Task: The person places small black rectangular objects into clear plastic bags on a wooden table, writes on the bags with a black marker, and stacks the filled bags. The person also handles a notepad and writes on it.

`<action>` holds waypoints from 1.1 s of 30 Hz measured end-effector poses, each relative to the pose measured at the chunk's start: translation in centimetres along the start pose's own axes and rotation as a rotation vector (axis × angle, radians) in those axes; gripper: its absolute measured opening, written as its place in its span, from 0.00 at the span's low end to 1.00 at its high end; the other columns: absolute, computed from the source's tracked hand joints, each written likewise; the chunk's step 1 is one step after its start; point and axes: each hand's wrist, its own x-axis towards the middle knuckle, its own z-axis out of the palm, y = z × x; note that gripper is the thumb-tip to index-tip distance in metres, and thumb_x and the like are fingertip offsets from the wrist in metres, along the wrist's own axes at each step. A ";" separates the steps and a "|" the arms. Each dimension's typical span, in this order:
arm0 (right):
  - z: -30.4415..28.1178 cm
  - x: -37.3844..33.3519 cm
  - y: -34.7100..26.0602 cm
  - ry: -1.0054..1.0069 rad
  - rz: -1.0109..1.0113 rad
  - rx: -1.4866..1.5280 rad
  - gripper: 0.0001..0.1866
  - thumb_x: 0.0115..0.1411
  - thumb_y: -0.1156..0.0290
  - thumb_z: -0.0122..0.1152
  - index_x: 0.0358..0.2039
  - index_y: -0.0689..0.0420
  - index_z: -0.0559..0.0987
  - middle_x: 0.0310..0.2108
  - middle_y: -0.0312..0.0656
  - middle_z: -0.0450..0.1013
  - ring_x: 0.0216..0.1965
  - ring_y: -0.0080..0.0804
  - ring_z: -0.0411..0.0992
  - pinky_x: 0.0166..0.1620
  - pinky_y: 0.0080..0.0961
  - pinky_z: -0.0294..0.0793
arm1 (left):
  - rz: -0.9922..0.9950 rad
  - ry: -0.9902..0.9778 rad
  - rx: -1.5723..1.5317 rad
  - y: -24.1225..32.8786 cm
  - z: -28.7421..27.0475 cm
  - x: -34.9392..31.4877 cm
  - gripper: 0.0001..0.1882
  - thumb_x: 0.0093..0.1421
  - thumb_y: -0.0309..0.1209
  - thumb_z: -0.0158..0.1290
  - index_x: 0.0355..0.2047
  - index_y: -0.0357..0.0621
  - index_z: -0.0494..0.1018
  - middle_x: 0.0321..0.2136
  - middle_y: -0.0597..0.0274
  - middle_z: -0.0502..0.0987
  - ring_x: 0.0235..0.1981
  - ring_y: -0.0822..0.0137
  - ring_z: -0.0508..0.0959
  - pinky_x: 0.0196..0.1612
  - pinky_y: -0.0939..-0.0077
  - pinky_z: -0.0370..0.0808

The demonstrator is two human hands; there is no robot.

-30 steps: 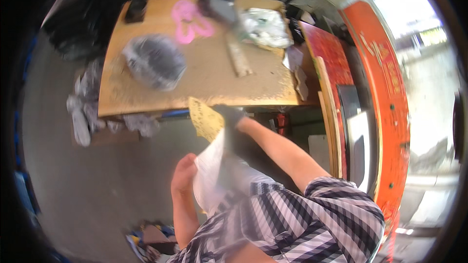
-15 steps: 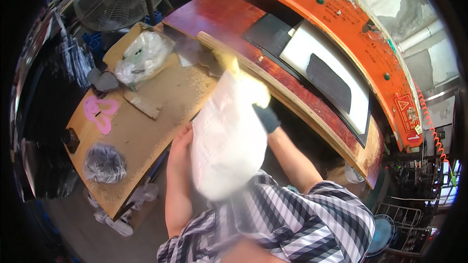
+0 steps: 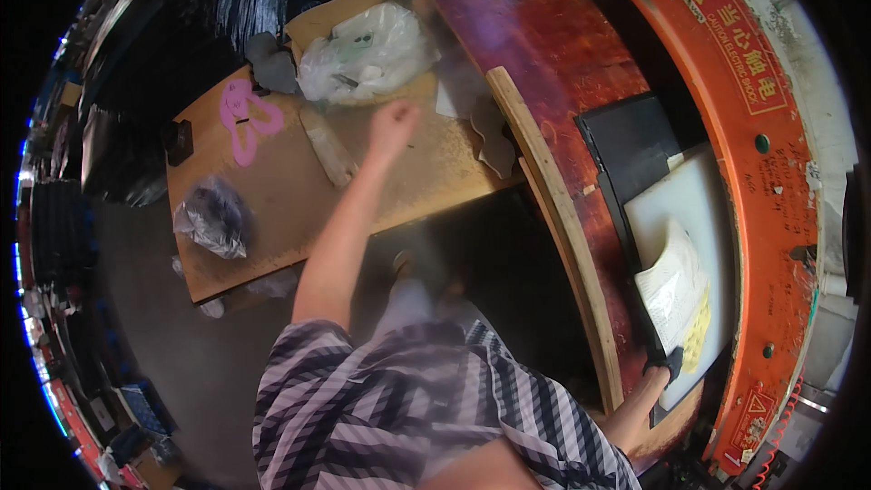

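My left hand (image 3: pixel 395 122) is bare, its fingers curled in, above the brown worktable (image 3: pixel 390 204). Blur hides whether anything is in it. Far to the right, my right hand (image 3: pixel 667 365), in a dark glove, grips the lower end of a white sheet (image 3: pixel 673 286). The sheet curves up and has a yellow dotted area (image 3: pixel 697 336) along its right side. It lies over a white board (image 3: pixel 717 218) on the red-topped bench (image 3: pixel 553 45). Whatever lies under the sheet is hidden.
On the worktable sit a carton with a clear plastic bag (image 3: pixel 367 54), pink looped cut pieces (image 3: pixel 247 118), a bagged dark bundle (image 3: pixel 214 218) and a pale strip (image 3: pixel 327 147). A wooden rail (image 3: pixel 553 227) edges the bench; an orange machine beam (image 3: pixel 771 191) spans its far side.
The white sheet has gone from in front of my body to the board at the right. My left hand has let go of it and moved over the worktable. The view has turned.
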 end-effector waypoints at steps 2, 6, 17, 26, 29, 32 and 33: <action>-2.2 1.7 1.1 0.006 -0.052 -0.040 0.26 0.64 0.59 0.42 0.58 0.61 0.64 0.56 0.51 0.65 0.53 0.50 0.67 0.53 0.46 0.72 | 0.134 0.121 0.288 -2.6 -3.8 6.2 0.13 0.60 0.37 0.52 0.36 0.40 0.77 0.23 0.64 0.77 0.25 0.73 0.75 0.29 0.76 0.71; -3.7 1.2 2.7 -0.075 0.163 0.033 0.26 0.62 0.54 0.50 0.54 0.59 0.68 0.51 0.50 0.68 0.49 0.46 0.68 0.50 0.41 0.72 | -0.076 -0.086 1.031 -5.0 -12.3 16.1 0.23 0.59 0.46 0.42 0.37 0.37 0.76 0.36 0.43 0.78 0.41 0.43 0.76 0.41 0.51 0.72; -3.1 -8.0 2.7 0.752 -0.908 -0.880 0.25 0.51 0.62 0.64 0.47 0.60 0.71 0.32 0.44 0.73 0.32 0.36 0.72 0.37 0.31 0.73 | -0.292 -0.251 1.006 -10.2 -13.9 21.0 0.24 0.55 0.46 0.53 0.40 0.37 0.72 0.35 0.49 0.78 0.28 0.56 0.77 0.33 0.64 0.73; 4.9 -8.1 -1.6 0.174 -1.018 -1.609 0.16 0.51 0.56 0.61 0.37 0.52 0.79 0.40 0.45 0.75 0.43 0.45 0.72 0.46 0.38 0.71 | -0.110 0.155 -0.030 5.1 -9.9 6.5 0.23 0.54 0.31 0.48 0.51 0.43 0.64 0.32 0.63 0.69 0.19 0.74 0.62 0.20 0.80 0.59; 6.2 -6.9 -3.2 0.149 -1.093 -1.594 0.15 0.53 0.59 0.61 0.36 0.55 0.80 0.40 0.45 0.76 0.43 0.43 0.73 0.47 0.35 0.71 | -0.109 0.125 -0.189 13.2 -3.6 -4.1 0.27 0.53 0.28 0.46 0.56 0.43 0.62 0.36 0.61 0.69 0.23 0.75 0.63 0.24 0.82 0.62; 7.6 -6.6 -3.8 0.116 -1.065 -1.345 0.10 0.52 0.66 0.63 0.34 0.56 0.80 0.36 0.45 0.76 0.39 0.41 0.75 0.44 0.31 0.74 | -0.130 -0.158 -0.182 18.1 6.6 -12.2 0.26 0.50 0.19 0.45 0.52 0.41 0.66 0.43 0.59 0.69 0.22 0.76 0.64 0.22 0.86 0.61; 8.1 -6.9 -4.6 0.038 -1.237 -1.250 0.08 0.52 0.72 0.63 0.33 0.59 0.80 0.33 0.46 0.76 0.35 0.39 0.76 0.40 0.27 0.75 | -0.145 -0.362 -0.158 20.1 10.5 -13.9 0.27 0.51 0.20 0.46 0.54 0.40 0.65 0.41 0.59 0.71 0.21 0.77 0.64 0.21 0.87 0.60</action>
